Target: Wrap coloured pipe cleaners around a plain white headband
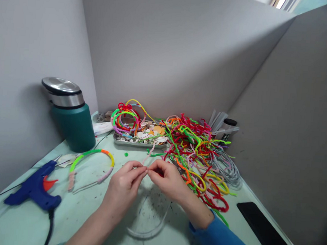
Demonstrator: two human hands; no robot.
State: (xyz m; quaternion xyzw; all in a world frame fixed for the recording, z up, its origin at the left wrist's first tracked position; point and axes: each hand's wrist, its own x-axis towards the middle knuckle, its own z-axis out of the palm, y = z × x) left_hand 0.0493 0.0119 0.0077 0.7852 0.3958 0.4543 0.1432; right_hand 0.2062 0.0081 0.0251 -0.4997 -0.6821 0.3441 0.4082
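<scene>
At 6 o'clock from your hands, nearest you, a smooth grey hoop (146, 235) curves; whether your grip takes in its ends, I cannot tell. A flat black strip (269, 232) lies at 4 o'clock, the blue plastic glue gun (35, 188) at 8. Your left hand (125, 181) and right hand (166, 178) meet tip to tip, each thumb and forefinger pinching at the foot of the fuzzy pink strand (149, 154), which leans toward 12; so close a 2-handed pinch probably steadies something thin and bendy. At 9 rests a ring (93, 151), banded in fuzzy colours, bare wire at 1 end. The tangled, fuzzy pile (190, 139) sits at 2, likely for easy reach. At 12, wrapped hoops (127, 113) lean on the metal tray (139, 144) of discs, perhaps to stay out of the way. The teal flask (74, 126) stands at 10.
</scene>
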